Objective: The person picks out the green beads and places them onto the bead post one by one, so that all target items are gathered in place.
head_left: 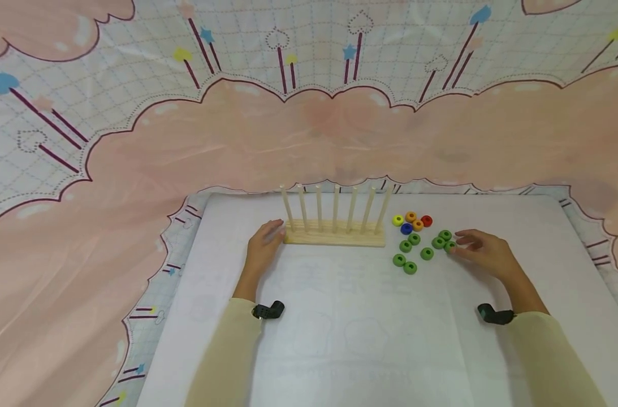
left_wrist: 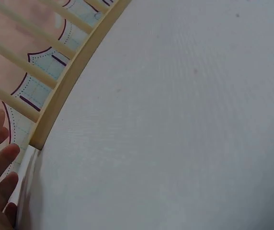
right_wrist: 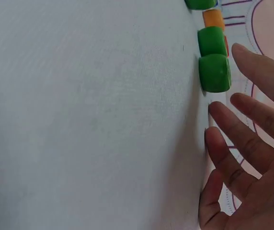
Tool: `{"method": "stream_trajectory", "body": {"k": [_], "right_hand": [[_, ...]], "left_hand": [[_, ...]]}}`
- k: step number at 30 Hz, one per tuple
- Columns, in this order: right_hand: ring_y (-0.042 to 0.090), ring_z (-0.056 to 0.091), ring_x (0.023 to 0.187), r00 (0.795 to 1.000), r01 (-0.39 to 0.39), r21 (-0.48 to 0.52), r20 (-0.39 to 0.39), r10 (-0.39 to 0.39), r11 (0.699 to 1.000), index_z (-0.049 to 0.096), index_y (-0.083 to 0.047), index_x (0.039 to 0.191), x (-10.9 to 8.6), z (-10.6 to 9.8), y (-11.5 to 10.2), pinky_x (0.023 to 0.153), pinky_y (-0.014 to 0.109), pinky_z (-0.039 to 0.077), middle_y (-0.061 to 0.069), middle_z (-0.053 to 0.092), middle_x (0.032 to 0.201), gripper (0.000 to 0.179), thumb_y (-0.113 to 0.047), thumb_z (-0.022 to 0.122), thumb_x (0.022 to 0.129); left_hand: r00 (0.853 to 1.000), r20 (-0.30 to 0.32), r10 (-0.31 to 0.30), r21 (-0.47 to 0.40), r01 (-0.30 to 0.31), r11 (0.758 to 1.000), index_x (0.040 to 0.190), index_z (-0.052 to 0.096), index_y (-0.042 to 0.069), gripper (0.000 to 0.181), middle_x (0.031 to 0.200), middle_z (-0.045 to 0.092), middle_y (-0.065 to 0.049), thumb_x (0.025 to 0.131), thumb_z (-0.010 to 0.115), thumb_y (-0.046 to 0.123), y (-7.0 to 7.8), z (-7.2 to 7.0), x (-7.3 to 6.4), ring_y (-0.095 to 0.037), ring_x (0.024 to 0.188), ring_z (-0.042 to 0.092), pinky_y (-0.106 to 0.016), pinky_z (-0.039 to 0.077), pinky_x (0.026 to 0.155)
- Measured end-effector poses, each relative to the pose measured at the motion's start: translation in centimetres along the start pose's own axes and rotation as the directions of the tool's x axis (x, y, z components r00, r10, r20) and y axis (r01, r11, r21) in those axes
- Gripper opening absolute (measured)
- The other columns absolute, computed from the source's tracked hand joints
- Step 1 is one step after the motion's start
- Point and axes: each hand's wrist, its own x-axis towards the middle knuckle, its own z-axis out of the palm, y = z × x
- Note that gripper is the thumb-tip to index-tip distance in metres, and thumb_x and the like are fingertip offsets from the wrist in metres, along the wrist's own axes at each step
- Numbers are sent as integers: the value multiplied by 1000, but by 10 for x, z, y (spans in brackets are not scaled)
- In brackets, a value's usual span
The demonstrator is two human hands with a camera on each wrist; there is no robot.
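So a wooden rack (head_left: 334, 240) with seven upright pegs (head_left: 336, 209) is set near the far edge of the white table (head_left: 339, 328), a bit left of that edge's middle. The left hand (head_left: 263, 246) is held just beside the rack's left end, fingers spread and slightly bent; whether the wood is actually touched can't be told. Right of the rack, also towards the far edge, loose beads are scattered: eight green beads (head_left: 410, 272), plus a yellow bead (head_left: 397, 223), two orange beads (head_left: 411, 220), a red bead (head_left: 427, 225) and a blue bead (head_left: 406, 232) bunched on the far side of the green ones. The right hand (head_left: 484, 254) is kept over by the rightmost greens, thumb and fingers spread apart around the nearest green bead (right_wrist: 214, 74); no pinch is shown, and light contact can't be ruled in or out. A dark camera (head_left: 269, 310) is worn on the left wrist, another (head_left: 494, 314) on the right, and a peach cloud-print cloth (head_left: 339, 141) is seen beyond the far edge.
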Motion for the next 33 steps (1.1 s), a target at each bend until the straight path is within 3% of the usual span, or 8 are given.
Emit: {"method": "stream_trajectory", "body": {"k": [3,7,10,26,29,33], "right_hand": [[42,53,122,999,-23,13,25,22,1000,52,-6,145,1,0,0,94,60,50,26,61,137,70,-53,68,95],[42,50,123,997,-57,23,56,55,998,54,-7,144,2,-1,1,93,60,49,26,58,138,71,-54,69,93],[43,50,121,996,-65,16,67,63,998,56,-7,142,2,-1,0,91,60,49,28,56,136,71,-55,71,92],[41,52,115,999,-41,5,31,41,999,59,-7,135,2,5,2,88,55,49,26,58,127,63,-54,69,94],[41,53,118,999,-38,13,18,38,999,60,-8,135,2,5,3,91,58,49,25,60,127,64,-55,68,94],[40,54,119,1000,-17,35,-10,17,999,59,-9,136,-1,5,-2,89,53,53,22,63,125,62,-55,67,95]], "left_hand": [[999,25,38,106,-40,994,142,62,19,46,153,55,-4,101,65,38,-4,6,6,-27,153,37,-52,24,126],[993,51,107,270,-117,956,144,60,15,48,151,57,-4,100,65,34,-5,10,8,-29,151,39,-55,21,125],[990,73,120,332,-137,933,146,57,15,49,152,56,-3,101,65,32,-3,10,6,-29,152,37,-56,19,122],[981,109,158,421,-190,887,150,53,17,50,155,52,0,104,59,35,-6,9,4,-31,153,35,-59,20,120],[981,106,164,422,-194,886,150,53,17,50,155,52,0,104,58,36,-8,9,3,-31,153,34,-59,20,121],[980,96,174,407,-199,892,149,54,16,50,154,53,0,103,59,36,-10,9,1,-31,152,36,-59,20,121]]}}
